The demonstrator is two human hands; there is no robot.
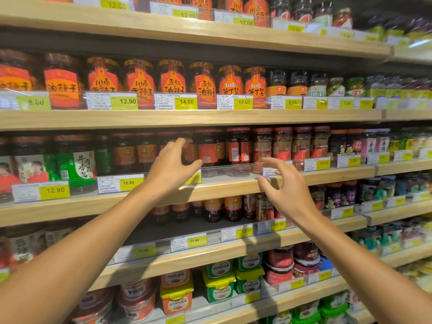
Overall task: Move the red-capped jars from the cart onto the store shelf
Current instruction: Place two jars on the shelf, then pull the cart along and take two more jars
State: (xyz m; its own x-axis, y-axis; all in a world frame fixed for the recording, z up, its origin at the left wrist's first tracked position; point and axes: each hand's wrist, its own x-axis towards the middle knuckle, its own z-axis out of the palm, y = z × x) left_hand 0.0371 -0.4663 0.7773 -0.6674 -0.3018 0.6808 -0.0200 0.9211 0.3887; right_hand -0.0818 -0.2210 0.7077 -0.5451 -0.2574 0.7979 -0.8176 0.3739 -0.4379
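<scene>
Reaching toward the middle shelf (233,187), both hands were empty. The left hand (171,166) hung with fingers loosely spread in front of the jars (238,146), its fingertips close to a jar just left of the red-labelled ones; whether it touched the glass could not be told. The right hand (284,183) hovered by the clear rail (230,168) along the shelf front, fingers half curled and apart, pinching nothing. The red-capped jars stood upright in a packed row behind that rail. No cart was in view.

The main risk, as I judged it, lay in the crowding. The jars stood shoulder to shoulder, so a sideways knock from the left hand could tip one against its neighbour and start several rocking. The rail was low, and a tall glass jar pushed forward might topple over it onto the shelves below. The right hand sat near a price tag (268,171), which a careless brush could dislodge. Labels faced unevenly, so straightening one jar might drag the next one along.
</scene>
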